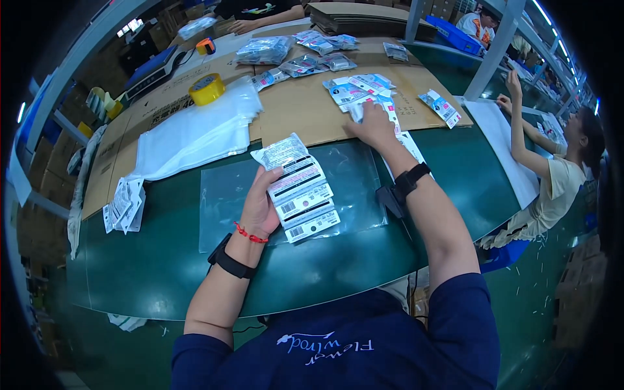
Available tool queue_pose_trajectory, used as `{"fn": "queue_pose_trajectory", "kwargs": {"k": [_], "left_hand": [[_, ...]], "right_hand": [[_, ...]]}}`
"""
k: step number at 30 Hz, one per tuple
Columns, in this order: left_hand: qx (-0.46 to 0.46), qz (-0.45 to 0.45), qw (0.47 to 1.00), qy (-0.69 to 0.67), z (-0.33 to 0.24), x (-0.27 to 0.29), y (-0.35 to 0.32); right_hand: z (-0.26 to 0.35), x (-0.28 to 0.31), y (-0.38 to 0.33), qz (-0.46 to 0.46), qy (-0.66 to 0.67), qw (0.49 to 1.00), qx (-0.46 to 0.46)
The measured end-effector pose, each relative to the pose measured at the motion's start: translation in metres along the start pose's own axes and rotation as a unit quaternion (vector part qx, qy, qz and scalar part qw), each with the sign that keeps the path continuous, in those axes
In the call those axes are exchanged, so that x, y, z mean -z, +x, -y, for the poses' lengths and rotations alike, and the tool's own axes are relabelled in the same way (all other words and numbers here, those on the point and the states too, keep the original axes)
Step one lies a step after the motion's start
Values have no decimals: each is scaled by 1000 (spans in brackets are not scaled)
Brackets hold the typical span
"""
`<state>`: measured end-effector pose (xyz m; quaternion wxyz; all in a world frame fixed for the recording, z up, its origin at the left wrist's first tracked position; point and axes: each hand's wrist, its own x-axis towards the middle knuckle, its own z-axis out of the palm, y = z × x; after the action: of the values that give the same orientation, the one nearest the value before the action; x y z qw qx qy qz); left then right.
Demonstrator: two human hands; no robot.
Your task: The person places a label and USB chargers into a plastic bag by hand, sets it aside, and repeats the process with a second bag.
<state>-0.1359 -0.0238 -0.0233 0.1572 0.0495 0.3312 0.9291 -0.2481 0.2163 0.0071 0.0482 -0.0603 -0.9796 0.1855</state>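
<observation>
Four fanned packets (300, 195) in L hand (260, 208) — R hand (374, 125) on loose packet (383, 107).

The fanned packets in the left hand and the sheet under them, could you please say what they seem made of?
The fanned packets in the left hand look like thin glossy plastic film with white printed labels; they glint. The sheet beneath looks like clear soft plastic: the green table shows through it.

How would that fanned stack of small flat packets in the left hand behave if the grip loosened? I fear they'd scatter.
The fanned packets look thin, light and glossy, so they would probably slide apart. The left hand pins only their left edges. They overhang a clear plastic bag on the green table, likely a slippery landing.
</observation>
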Motion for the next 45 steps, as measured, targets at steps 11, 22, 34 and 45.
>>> {"fn": "queue_pose_trajectory", "kwargs": {"k": [11, 22, 34, 45], "left_hand": [[58, 72, 990, -109, -11, -5, -4], [-7, 10, 997, 77, -9, -9, -7], [-57, 56, 990, 113, -6, -46, -18], [-230, 73, 632, 736, 44, -53, 28]], "right_hand": [[34, 39, -102, -81, 212, 878, 422], [45, 7, -164, 4, 10, 807, 590], [23, 5, -148, 261, 640, 711, 134], [-91, 40, -75, 182, 307, 934, -3]]}}
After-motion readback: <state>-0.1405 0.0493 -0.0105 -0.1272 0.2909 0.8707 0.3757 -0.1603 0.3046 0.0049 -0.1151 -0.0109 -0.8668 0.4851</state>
